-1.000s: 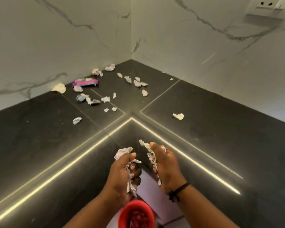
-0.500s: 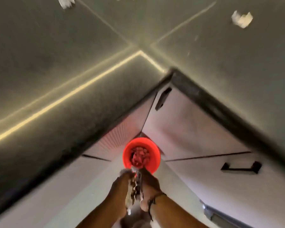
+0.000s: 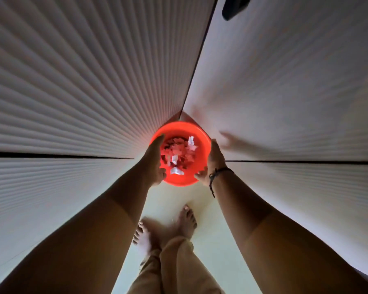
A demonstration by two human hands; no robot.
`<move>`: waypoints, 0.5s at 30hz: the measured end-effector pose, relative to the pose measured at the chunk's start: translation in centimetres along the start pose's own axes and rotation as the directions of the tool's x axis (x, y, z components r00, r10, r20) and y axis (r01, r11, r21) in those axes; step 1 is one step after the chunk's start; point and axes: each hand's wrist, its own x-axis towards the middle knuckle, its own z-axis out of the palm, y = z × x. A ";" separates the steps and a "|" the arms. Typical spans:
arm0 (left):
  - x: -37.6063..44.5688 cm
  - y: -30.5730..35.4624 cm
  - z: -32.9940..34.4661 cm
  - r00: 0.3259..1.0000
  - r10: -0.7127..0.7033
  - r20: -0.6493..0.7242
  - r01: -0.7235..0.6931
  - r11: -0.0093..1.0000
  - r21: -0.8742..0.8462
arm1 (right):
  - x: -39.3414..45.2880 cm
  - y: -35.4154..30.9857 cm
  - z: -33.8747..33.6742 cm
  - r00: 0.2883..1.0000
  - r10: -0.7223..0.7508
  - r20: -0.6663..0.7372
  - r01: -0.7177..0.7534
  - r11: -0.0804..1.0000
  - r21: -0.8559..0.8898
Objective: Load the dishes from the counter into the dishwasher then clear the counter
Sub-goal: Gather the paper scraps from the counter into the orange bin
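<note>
While the camera looks straight down into the cabinet corner, the ribbed cabinet door (image 3: 72, 85) fans out on the left side. Next comes the left hand (image 3: 155, 160), fingers straight and loose, holding nothing, poised over the left rim of the red bin (image 3: 200, 132). That bin sits on the pale floor (image 3: 217, 240), tucked right into the corner, with paper scraps (image 3: 179, 153) piled inside and a few white pieces on top. Across it, the right hand (image 3: 214, 158) is flat and relaxed too, empty, by the right rim, a dark wristband (image 3: 218, 172) on the wrist. Below, bare feet (image 3: 187, 219) stand on the floor. Rightmost, the smooth cabinet door (image 3: 295, 81) carries a dark handle (image 3: 234, 7) up top.
</note>
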 end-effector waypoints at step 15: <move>-17.5 -3.8 -0.2 0.878 0.450 0.165 -0.472 0.754 0.456 | -16.0 1.0 -2.0 0.848 -0.529 0.005 0.460 0.732 -0.502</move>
